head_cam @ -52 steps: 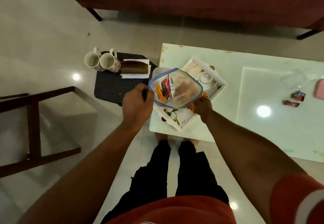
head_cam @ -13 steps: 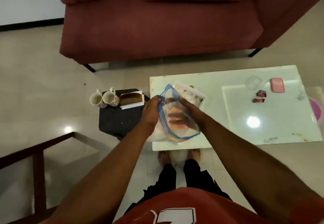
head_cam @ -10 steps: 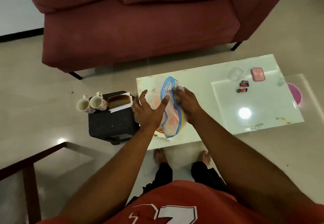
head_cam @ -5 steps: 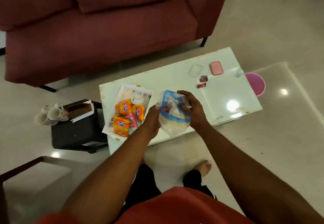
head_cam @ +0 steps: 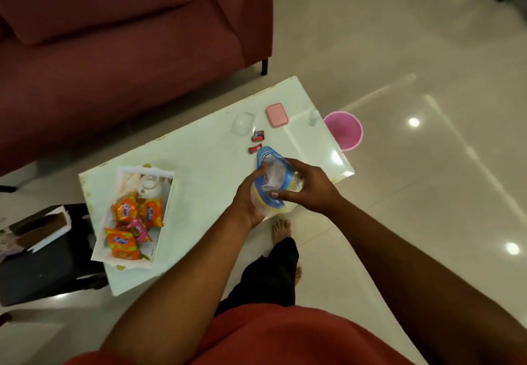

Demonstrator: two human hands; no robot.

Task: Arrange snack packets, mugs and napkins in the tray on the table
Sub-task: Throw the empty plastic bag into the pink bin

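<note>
- White table (head_cam: pixel 205 162): a white tray (head_cam: pixel 98 246) of snack packets (head_cam: pixel 134 222) at its left end.
- Near the far right corner: a pink case (head_cam: pixel 277 115), a clear lid (head_cam: pixel 243 122), two small red sweets (head_cam: pixel 256 142).

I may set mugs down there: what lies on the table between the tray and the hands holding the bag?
Nothing: in the head view the table is bare between tray and bag.

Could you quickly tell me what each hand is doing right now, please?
Left hand: closed on the plastic bag, gripping from the left.
Right hand: closed on the same bag, from the right.
</note>
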